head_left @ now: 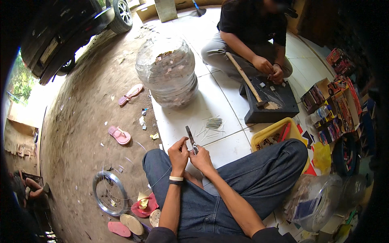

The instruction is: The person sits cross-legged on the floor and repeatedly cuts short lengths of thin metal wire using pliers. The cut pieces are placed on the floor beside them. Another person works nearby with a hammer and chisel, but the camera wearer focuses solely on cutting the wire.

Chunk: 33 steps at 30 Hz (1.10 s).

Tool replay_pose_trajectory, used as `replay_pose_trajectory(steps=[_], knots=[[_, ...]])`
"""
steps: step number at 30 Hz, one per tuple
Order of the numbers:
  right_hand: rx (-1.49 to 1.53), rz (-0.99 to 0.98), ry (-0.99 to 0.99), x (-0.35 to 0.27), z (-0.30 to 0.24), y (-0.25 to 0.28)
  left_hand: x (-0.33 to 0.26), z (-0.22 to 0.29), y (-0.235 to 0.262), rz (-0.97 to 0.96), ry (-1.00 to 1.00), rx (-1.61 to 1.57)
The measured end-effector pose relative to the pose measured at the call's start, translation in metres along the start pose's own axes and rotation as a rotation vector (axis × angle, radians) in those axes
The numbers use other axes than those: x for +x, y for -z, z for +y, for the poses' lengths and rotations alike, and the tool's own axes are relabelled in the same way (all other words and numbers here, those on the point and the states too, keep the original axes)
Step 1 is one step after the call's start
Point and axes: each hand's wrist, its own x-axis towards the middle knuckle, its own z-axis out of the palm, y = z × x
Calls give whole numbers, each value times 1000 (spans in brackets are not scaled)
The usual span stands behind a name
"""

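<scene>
In front of my lap my left hand (178,155) and my right hand (201,158) meet, fingers closed. My right hand grips a pair of pliers (189,133), dark with some silver metal, its narrow end pointing up and away. The fingers of my left hand pinch thin wire close beside the pliers; the wire's tip is hidden. A faint strand of it trails down across my left knee toward the coil of silvery wire (97,197) on the dirt. Just beyond my hands, a pile of short thin wire pieces (214,123) lies on the white tiles.
A big clear plastic jug (168,87) with scraps stands ahead. Opposite, a co-worker (251,48) sits at a black block (275,109) with a hammer (245,79) on it. A yellow basin (255,139) is by my right knee. Sandals (120,135) lie left; boxes (344,101) crowd the right.
</scene>
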Motion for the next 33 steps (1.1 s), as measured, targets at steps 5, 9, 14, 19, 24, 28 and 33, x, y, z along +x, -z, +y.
replay_pose_trajectory(steps=[5,9,14,19,24,28,33], knots=[[-55,25,-13,-2,-2,-2,-1,4,-3,23,-16,19],[-110,145,9,-7,-4,-2,0,5,-1,12,-21,132],[-83,240,-86,3,3,7,-2,6,1,38,13,172],[118,83,-64,7,13,4,-1,4,-2,24,22,134],[99,-189,46,7,8,3,1,-1,0,88,27,142],[22,-209,43,3,3,9,2,-2,1,87,102,136],[102,30,-56,9,2,2,-2,3,-4,34,-31,180]])
